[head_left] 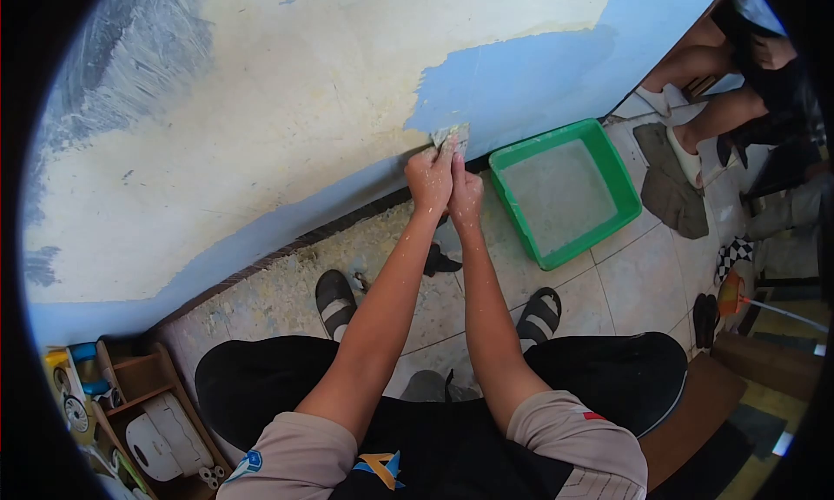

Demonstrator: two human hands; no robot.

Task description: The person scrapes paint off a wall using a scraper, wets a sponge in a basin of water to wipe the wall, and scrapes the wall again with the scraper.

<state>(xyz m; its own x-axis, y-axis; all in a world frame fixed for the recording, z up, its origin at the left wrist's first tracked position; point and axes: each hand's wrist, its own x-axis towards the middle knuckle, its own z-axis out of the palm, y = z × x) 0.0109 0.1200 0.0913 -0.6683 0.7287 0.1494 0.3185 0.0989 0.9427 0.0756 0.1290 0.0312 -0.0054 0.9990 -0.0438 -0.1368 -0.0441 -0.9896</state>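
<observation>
Both hands meet at the lower part of the wall [287, 109], where blue paint borders a pale, scraped patch. My left hand [429, 177] and my right hand [466, 192] are closed together round a flat scraper [451, 136], whose blade lies against the wall at the blue edge. White specks dot the hands and forearms. The scraper's handle is hidden by the fingers. Just right of the hands, a green basin [629, 206] with greyish, cloudy contents rests on the tiles.
Paint flakes litter the tiled floor [287, 283] along the wall. A wooden shelf [161, 370] stands at lower left. Another person's legs [721, 118] are at upper right, near a grey cloth [673, 187]. An orange dustpan [731, 293] lies at the right.
</observation>
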